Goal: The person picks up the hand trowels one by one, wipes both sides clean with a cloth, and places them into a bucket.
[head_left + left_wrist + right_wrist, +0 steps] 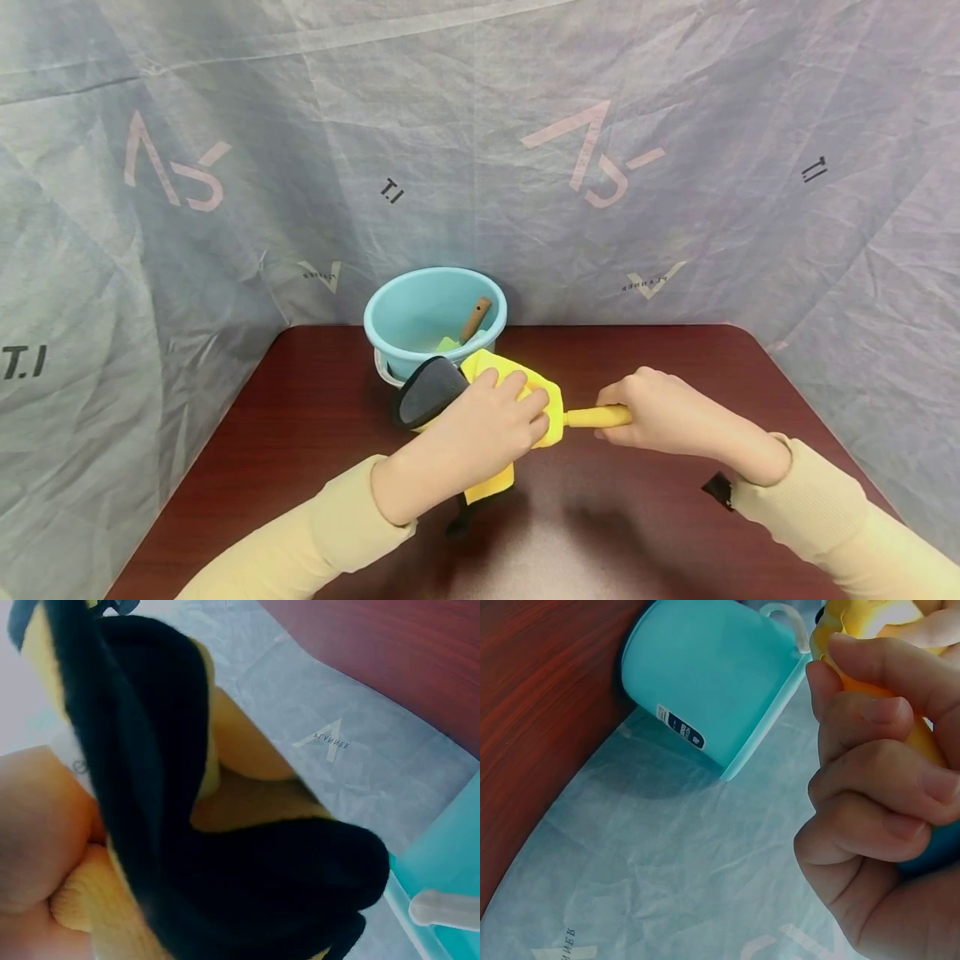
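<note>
My right hand (660, 408) grips a tool by its yellow handle (600, 417), fingers curled round it. A blue part of that handle (939, 847) shows below my fingers in the right wrist view. My left hand (487, 425) holds a yellow cloth with black edging (551, 408), bunched over the tool's far end. The tool's head is covered, so its kind cannot be told. Left of the cloth a dark grey piece with a black rim (431, 392) sticks out; whether it belongs to the cloth or the tool is unclear. Folds of black edging (157, 787) fill the left wrist view.
Behind my left hand a light blue bucket (386, 337) stands on the dark red table (300, 433). A brown-handled tool (476, 318) leans inside, beside something light green (447, 343). Grey printed fabric (465, 125) hangs behind the table and at both sides.
</note>
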The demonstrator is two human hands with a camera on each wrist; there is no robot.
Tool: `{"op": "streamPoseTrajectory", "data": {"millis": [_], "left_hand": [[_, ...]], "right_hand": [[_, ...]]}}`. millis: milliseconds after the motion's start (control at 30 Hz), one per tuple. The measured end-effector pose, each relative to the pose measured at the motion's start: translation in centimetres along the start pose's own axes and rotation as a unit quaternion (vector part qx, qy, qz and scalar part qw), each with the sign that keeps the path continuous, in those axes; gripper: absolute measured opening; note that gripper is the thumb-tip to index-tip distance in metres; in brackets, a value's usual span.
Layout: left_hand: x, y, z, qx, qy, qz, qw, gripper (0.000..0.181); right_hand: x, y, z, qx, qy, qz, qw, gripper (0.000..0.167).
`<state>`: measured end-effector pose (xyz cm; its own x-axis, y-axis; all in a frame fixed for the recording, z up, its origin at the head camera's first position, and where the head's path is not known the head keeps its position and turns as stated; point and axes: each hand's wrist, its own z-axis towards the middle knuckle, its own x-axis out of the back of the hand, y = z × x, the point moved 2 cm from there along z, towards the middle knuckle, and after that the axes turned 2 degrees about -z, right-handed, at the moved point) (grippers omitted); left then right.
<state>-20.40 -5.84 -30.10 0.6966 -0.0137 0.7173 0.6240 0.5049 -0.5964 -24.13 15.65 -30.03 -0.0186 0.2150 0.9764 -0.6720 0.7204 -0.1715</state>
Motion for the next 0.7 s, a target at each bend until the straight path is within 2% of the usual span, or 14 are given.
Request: {"op": "streamPoseTrajectory", "data": {"millis": [267, 700], "left_hand": [[-0.4, 0.6, 0.0, -0.005, -0.03, 0.012, 0.9995, 0.014], [-1.2, 0.4, -0.5, 0.003, -0.058, -0.006, 0.9983, 0.013]], "right_hand": [[0.0, -0.3, -0.3, 0.006, 0.016, -0.024, 0.9996, 0.025], [-0.1, -0.1, -0.6, -0.004, 0.015, -0.03, 0.9994, 0.026]]}}
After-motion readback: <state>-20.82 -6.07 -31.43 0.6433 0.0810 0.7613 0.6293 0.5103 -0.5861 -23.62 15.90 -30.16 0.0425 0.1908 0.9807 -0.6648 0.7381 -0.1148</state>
